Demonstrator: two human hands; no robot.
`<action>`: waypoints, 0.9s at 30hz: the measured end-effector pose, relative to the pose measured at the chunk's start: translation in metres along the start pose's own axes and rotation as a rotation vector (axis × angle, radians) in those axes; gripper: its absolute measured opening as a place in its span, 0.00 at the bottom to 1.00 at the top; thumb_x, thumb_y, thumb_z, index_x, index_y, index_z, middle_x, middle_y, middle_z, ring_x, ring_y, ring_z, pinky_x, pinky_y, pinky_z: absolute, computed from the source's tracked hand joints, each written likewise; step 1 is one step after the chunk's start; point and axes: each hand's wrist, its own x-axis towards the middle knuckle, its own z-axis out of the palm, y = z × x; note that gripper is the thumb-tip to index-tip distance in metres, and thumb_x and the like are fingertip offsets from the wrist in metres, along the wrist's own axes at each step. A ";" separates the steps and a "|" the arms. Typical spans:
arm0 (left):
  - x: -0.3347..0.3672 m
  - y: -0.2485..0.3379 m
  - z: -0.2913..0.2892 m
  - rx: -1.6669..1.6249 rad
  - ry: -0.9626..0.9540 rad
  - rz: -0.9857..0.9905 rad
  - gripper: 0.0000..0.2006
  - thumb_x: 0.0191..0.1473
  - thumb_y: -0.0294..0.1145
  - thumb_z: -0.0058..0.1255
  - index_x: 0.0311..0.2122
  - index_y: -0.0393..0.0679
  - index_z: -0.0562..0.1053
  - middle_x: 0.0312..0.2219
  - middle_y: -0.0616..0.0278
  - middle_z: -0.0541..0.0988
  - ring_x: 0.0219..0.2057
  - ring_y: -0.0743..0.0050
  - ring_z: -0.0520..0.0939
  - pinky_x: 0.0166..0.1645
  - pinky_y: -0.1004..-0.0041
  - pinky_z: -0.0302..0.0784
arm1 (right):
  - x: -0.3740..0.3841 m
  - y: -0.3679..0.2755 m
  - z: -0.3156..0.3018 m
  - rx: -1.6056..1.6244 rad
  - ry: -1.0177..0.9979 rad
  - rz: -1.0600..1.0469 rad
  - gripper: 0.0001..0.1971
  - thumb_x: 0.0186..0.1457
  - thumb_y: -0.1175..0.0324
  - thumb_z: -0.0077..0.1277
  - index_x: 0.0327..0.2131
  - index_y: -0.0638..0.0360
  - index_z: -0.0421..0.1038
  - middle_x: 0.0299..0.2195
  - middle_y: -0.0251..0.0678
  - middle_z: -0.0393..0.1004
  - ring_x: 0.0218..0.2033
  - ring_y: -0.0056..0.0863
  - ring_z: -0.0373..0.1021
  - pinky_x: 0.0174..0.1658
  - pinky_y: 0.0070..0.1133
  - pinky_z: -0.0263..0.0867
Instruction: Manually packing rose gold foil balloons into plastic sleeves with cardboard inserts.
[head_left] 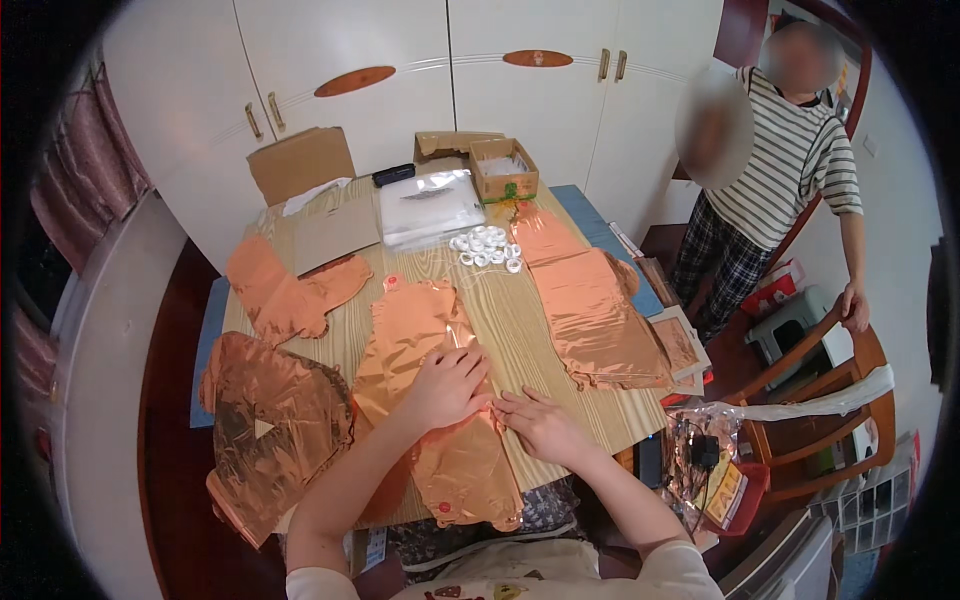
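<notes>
A flat, uninflated rose-gold foil balloon lies lengthwise on the table in front of me, creased across its middle. My left hand rests palm down on that foil, its fingers stretched out toward the far right. From the right side my right hand touches the balloon's edge, its fingers extended and the thumb apart. The two hands nearly meet at the crease. To the left lie a darker, folded foil balloon and a lighter foil piece. More flat foil stretches along the right side.
White ribbon rolls sit beyond the balloon, beside a stack of clear plastic bags. Farther back are a small cardboard box and a cardboard sheet. A person stands at right, holding a wooden chair.
</notes>
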 end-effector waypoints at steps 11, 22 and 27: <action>0.004 -0.004 0.005 -0.011 -0.016 -0.030 0.36 0.49 0.58 0.51 0.54 0.37 0.67 0.55 0.52 0.68 0.50 0.59 0.70 0.53 0.61 0.61 | -0.003 -0.003 -0.005 0.027 0.051 -0.066 0.18 0.45 0.75 0.52 0.44 0.60 0.74 0.50 0.36 0.73 0.56 0.33 0.66 0.61 0.35 0.58; 0.022 -0.024 0.011 0.042 -0.076 -0.136 0.50 0.38 0.71 0.53 0.54 0.32 0.66 0.55 0.50 0.69 0.51 0.59 0.70 0.52 0.64 0.61 | 0.001 -0.004 -0.010 0.079 0.068 -0.054 0.11 0.45 0.75 0.53 0.35 0.62 0.77 0.41 0.38 0.78 0.48 0.32 0.72 0.55 0.29 0.65; 0.039 -0.044 0.016 0.041 -0.132 -0.195 0.53 0.37 0.73 0.52 0.56 0.31 0.64 0.53 0.48 0.69 0.51 0.55 0.70 0.53 0.63 0.61 | 0.001 0.001 -0.005 0.090 0.093 -0.073 0.09 0.45 0.75 0.53 0.32 0.62 0.77 0.39 0.40 0.78 0.45 0.33 0.74 0.50 0.27 0.69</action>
